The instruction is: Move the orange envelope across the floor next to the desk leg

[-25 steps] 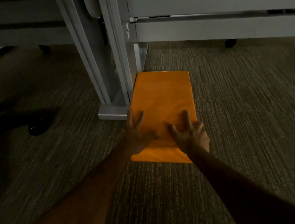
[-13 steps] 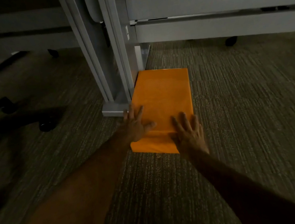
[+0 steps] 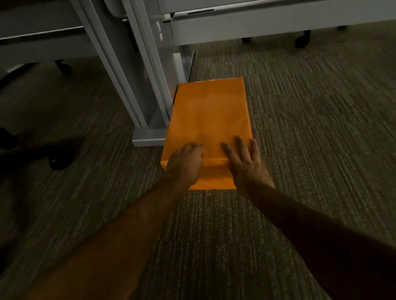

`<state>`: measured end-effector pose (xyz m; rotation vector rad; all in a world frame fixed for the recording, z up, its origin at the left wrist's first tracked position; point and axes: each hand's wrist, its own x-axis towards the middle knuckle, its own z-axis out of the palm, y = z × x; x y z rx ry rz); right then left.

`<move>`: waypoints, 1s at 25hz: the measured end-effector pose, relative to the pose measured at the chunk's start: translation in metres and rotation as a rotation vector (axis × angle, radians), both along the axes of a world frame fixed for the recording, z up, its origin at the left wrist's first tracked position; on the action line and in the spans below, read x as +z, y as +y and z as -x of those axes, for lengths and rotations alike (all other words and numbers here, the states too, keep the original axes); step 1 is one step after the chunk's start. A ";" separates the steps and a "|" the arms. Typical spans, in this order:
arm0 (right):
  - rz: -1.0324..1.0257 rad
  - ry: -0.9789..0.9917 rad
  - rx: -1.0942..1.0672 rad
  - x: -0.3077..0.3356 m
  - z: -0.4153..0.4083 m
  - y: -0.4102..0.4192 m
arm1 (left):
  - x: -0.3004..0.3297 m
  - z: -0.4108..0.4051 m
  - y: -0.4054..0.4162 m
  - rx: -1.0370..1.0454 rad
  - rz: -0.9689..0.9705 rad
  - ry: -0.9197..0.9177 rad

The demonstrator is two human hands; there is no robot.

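2 hands (image 3: 186, 163) – fingers (image 3: 240, 144) atop orange envelope (image 3: 210, 113)

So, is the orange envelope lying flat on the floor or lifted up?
Flat. The orange envelope lies on the carpet beside the desk leg, left hand and right hand resting on its near end.

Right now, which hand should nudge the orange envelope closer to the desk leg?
Probably the right hand. It lies flat on the orange envelope on the side away from the desk leg, so it can push toward it. The left hand is curled on the leg's side.
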<state>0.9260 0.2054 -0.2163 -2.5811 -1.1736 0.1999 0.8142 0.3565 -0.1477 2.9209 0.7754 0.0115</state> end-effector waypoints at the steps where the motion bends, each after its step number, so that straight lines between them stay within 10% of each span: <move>1: 0.021 0.007 0.008 0.000 0.000 0.000 | -0.001 0.002 -0.003 0.019 0.022 0.007; 12: 0.302 0.257 0.105 0.073 0.014 -0.043 | 0.002 0.018 -0.013 -0.009 0.226 0.146; 25: 0.057 0.155 0.070 0.165 0.045 -0.142 | 0.075 0.053 -0.054 -0.075 0.235 0.194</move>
